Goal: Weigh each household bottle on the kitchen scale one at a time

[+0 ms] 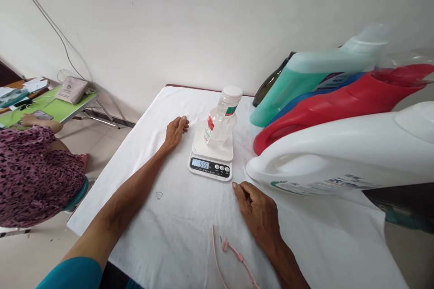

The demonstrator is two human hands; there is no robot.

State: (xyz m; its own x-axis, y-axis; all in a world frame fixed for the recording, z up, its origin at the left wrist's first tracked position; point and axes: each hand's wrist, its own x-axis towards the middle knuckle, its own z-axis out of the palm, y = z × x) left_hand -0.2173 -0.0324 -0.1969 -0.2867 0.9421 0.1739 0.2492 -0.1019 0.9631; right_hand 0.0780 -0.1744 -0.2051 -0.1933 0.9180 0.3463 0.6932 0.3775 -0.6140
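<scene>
A clear plastic bottle with a white cap and a red-and-green label stands on the white kitchen scale. Digits are lit on the scale's display. My left hand rests on the cloth to the left of the scale, its fingers curled in and nothing seen in them. Near the scale's front right corner lies my right hand, also loosely closed, thumb toward the scale. Neither hand touches the bottle. A pink cord lies on the cloth in front of my right hand.
Large bottles crowd the right side: a white jug, a red one, a green one and a dark bottle. White cloth covers the table. At left, a person sits by a green table.
</scene>
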